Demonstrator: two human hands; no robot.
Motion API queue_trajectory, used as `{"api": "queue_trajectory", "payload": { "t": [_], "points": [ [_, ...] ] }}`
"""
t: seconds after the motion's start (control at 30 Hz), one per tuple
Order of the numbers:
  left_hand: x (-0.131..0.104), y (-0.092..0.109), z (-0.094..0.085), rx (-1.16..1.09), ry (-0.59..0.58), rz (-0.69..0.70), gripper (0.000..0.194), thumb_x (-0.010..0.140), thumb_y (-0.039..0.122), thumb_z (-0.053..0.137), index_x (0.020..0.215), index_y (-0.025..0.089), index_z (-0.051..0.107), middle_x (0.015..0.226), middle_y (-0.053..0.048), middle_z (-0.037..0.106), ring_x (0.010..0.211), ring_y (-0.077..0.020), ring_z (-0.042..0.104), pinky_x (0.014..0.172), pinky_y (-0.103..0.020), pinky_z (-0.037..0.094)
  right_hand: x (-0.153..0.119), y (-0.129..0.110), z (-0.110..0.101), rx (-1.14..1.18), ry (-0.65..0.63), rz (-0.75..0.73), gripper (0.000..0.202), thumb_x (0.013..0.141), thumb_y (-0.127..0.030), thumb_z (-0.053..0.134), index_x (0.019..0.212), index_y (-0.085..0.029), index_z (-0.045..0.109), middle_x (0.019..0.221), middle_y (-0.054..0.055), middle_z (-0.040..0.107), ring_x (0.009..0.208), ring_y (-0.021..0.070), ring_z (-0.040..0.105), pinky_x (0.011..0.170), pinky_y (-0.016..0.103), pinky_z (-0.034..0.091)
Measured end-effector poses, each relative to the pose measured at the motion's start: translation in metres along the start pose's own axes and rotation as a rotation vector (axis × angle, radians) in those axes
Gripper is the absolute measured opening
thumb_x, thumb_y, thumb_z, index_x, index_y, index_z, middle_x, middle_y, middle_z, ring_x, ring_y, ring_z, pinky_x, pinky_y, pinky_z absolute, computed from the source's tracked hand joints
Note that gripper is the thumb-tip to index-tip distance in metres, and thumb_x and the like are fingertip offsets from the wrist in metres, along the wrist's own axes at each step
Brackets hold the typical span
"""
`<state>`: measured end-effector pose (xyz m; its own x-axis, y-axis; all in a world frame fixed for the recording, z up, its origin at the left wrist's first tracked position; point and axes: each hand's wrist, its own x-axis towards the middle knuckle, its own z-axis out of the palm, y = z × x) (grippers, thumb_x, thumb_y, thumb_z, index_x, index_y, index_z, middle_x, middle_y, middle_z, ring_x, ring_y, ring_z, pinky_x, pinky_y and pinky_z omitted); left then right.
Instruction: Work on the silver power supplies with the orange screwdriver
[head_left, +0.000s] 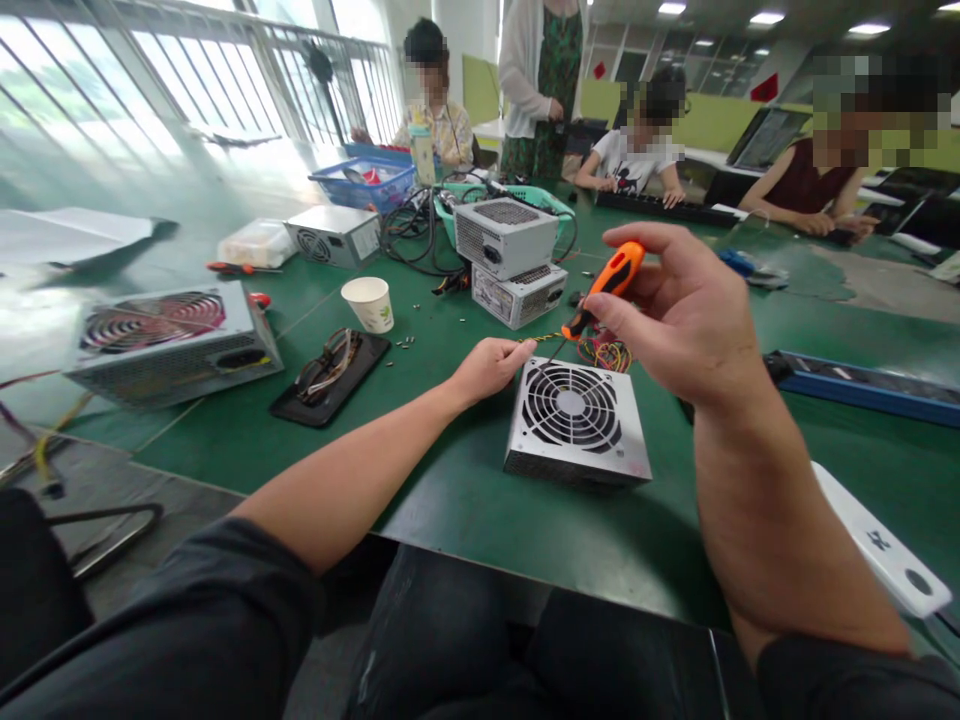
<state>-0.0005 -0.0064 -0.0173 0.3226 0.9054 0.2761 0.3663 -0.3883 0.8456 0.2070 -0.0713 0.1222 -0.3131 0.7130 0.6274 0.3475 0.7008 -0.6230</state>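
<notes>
Metal box and screwdriver between two hands. The box lies flat near the near edge of the table, fan grille upward, its middle closer to the person than either hand. Its top is almost square, so no long axis stands out; the governing line is that of the screwdriver, slanting from upper right down to the box's far-left corner. Left hand: the nearer one, at that same corner, fingers curled; whether they grip the box or the thin wire beside it cannot be told. Right hand: above the box and to its right, thumb and fingers closed on the orange handle. What the tip touches is too small to make out.
</notes>
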Motion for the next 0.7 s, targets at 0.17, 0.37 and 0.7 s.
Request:
{"api": "queue_trajectory", "payload": {
  "t": [0.17, 0.37, 0.7],
  "points": [
    [0.000, 0.001, -0.001, 0.009, 0.012, 0.019, 0.056, 0.096, 0.056, 0.045, 0.054, 0.019, 0.046, 0.052, 0.002, 0.041, 0.051, -0.0102, 0.036, 0.053, -0.027, 0.023, -0.010, -0.032, 0.002, 0.027, -0.197, 0.031, 0.042, 0.083, -0.033, 0.081, 0.121, -0.026, 0.065, 0.100, 0.002, 0.071, 0.087, 0.0218, 0.075, 0.079, 0.038, 0.065],
    [0.001, 0.001, -0.002, 0.002, 0.002, 0.026, 0.052, 0.093, 0.053, 0.047, 0.056, 0.018, 0.047, 0.054, 0.002, 0.041, 0.053, -0.0104, 0.034, 0.054, -0.027, 0.023, -0.013, -0.029, 0.007, -0.015, -0.270, 0.014, 0.039, 0.084, -0.035, 0.080, 0.119, -0.027, 0.064, 0.101, 0.003, 0.073, 0.086, 0.0229, 0.075, 0.072, 0.038, 0.065],
    [0.000, 0.004, -0.003, -0.054, -0.004, 0.005, 0.051, 0.091, 0.054, 0.051, 0.055, 0.018, 0.043, 0.055, 0.002, 0.037, 0.056, -0.0101, 0.031, 0.054, -0.027, 0.025, -0.014, -0.031, 0.008, -0.074, -0.309, -0.031, 0.039, 0.085, -0.036, 0.079, 0.121, -0.029, 0.064, 0.100, 0.001, 0.073, 0.082, 0.0209, 0.075, 0.070, 0.035, 0.064]
  ]
}}
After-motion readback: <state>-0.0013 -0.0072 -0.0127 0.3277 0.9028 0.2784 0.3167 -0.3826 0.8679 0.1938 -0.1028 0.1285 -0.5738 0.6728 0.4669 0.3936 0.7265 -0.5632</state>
